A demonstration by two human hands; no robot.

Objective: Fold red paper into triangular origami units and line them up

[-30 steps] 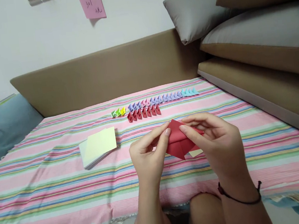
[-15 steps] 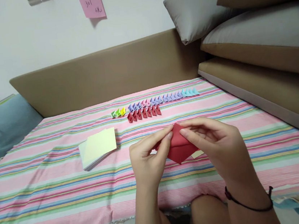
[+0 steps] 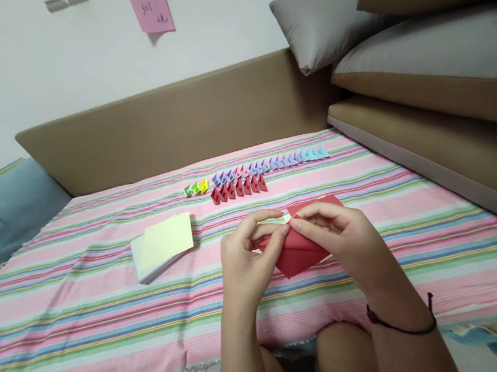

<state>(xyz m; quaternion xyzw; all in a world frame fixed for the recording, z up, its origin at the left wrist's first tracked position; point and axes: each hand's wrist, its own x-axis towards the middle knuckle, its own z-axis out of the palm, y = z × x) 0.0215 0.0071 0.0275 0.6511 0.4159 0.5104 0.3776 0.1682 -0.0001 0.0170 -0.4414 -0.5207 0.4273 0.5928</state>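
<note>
I pinch the folded red paper [image 3: 299,249] between my left hand [image 3: 244,265] and right hand [image 3: 351,246], just above the striped cloth [image 3: 89,326]. If my thumbs slip off the top edge, I think the crease could land crooked or the layers spring open.

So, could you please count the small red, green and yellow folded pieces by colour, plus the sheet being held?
Small red folded pieces: 7
Small green folded pieces: 2
Small yellow folded piece: 1
Held red sheet: 1
Total: 11
</note>
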